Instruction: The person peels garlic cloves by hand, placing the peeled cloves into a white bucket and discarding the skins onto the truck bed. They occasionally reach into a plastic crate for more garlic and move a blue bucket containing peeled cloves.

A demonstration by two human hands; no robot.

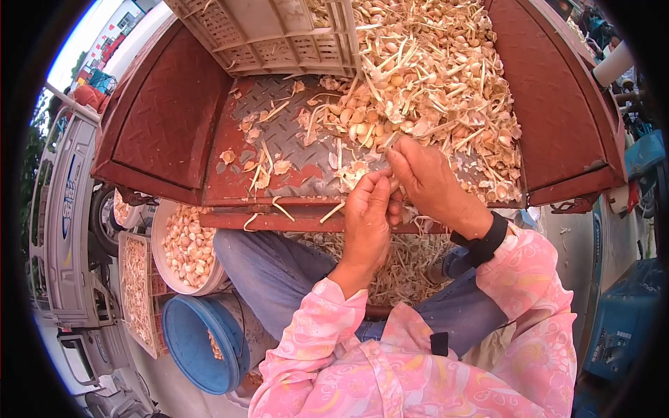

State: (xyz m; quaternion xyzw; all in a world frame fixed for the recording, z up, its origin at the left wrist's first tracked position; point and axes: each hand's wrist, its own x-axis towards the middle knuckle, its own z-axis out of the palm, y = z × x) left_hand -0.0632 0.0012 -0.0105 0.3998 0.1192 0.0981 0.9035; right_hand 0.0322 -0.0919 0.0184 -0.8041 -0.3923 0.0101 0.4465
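Observation:
My left hand is closed, its thumb and fingertips pinched together over the front edge of the metal truck bed. What it pinches is hidden. Right beside it, touching at the fingertips, my right hand is also closed. A pale dry garlic stem shows at its thumb and forefinger. Just beyond both hands lies a heap of garlic, with loose cloves, papery skins and dry stems. Several stray stems and bits of skin are scattered left of my hands.
A tilted plastic crate stands on the bed. Red side panels flank the bed. At lower left are a white bucket of cloves, a crate of stems and a blue bucket. Garlic scraps cover the floor between my legs.

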